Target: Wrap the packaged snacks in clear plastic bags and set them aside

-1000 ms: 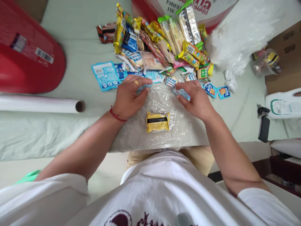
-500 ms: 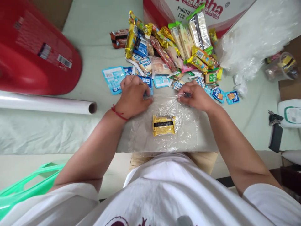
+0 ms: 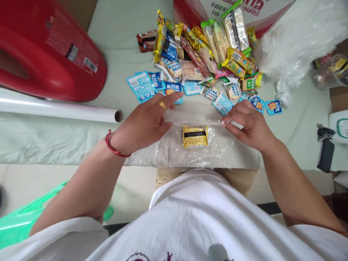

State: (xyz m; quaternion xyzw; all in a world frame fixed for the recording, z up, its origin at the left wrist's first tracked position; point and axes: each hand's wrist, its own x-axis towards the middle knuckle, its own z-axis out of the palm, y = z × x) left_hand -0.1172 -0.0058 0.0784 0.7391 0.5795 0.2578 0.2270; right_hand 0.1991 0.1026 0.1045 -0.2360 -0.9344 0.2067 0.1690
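A clear plastic bag [image 3: 168,145] lies near the table's front edge, its far edge lifted and stretched between my hands. My left hand [image 3: 148,117] pinches the left end of that edge between thumb and fingers, index finger extended. At the right end, my right hand [image 3: 246,123] grips the film with thumb and fingertips. Between and just below them is a yellow snack packet [image 3: 195,136] with a dark band; whether it lies inside or on top of the plastic, I cannot tell. Blue snack packets [image 3: 141,87] rest just beyond my left hand.
Behind my hands is a pile of wrapped snacks [image 3: 193,54] against a red and white box [image 3: 190,14]. A red jug [image 3: 81,47] and white roll [image 3: 62,108] are left; crumpled clear plastic [image 3: 293,40], a tub [image 3: 337,69] and keys [image 3: 324,132] are right.
My hands have moved apart, drawing the bag's far edge taut between them. My left hand has come off the blue packets onto the plastic. The whole view has shifted slightly.
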